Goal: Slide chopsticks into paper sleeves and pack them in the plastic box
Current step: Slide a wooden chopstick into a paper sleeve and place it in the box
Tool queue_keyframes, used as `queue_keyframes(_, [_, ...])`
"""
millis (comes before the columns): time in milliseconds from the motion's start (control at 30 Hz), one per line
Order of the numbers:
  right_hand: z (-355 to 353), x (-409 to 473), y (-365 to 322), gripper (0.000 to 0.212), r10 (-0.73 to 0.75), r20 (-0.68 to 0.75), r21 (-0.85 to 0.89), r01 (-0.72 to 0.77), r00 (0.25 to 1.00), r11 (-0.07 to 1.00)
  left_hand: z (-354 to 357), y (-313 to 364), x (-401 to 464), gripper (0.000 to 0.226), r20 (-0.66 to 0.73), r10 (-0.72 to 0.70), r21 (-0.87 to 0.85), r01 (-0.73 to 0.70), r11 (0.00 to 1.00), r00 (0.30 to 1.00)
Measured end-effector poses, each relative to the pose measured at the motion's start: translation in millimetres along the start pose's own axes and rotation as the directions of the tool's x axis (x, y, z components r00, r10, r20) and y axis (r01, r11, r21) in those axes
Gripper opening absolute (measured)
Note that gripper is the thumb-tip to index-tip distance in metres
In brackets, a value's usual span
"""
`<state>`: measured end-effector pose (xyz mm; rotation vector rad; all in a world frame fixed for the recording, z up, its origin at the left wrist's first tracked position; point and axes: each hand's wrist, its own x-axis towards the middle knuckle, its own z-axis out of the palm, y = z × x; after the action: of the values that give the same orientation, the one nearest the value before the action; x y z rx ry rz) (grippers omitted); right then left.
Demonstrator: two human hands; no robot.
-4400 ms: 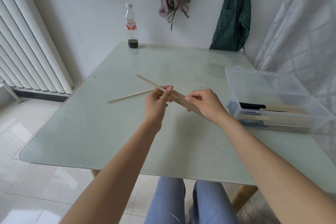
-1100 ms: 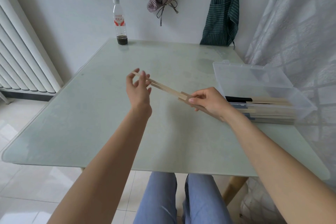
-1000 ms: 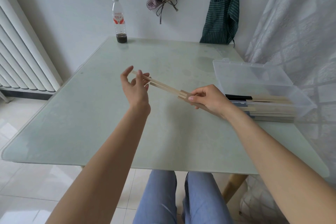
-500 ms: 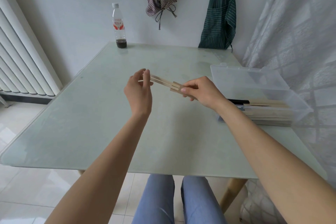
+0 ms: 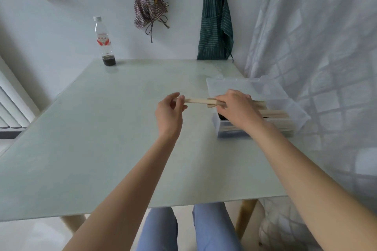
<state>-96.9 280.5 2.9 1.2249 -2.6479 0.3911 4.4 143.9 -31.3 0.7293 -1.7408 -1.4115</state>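
Chopsticks [image 5: 195, 100] at frame centre look light and stiff; left hand [image 5: 170, 109] pinches their bare ends, right hand [image 5: 237, 106] grips the flimsy paper sleeve [image 5: 212, 102].

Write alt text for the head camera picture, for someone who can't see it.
Two bare hands hold chopsticks over a glass table: the left hand pinches their free end, and the right hand grips the paper sleeve above an open plastic box.

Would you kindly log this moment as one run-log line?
step: sleeving | left hand: pinches chopsticks | right hand: grips paper sleeve above plastic box | chopsticks partly inserted
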Motion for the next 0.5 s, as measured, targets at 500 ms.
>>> queue_keyframes(500, [3.4, -11.4, 110.9, 0.034, 0.306, 0.11, 0.083, -0.315, 0.946, 0.945, 104.7, 15.3, -3.9, 0.028, 0.427, 0.1, 0.664, -0.386, 0.64, 0.899])
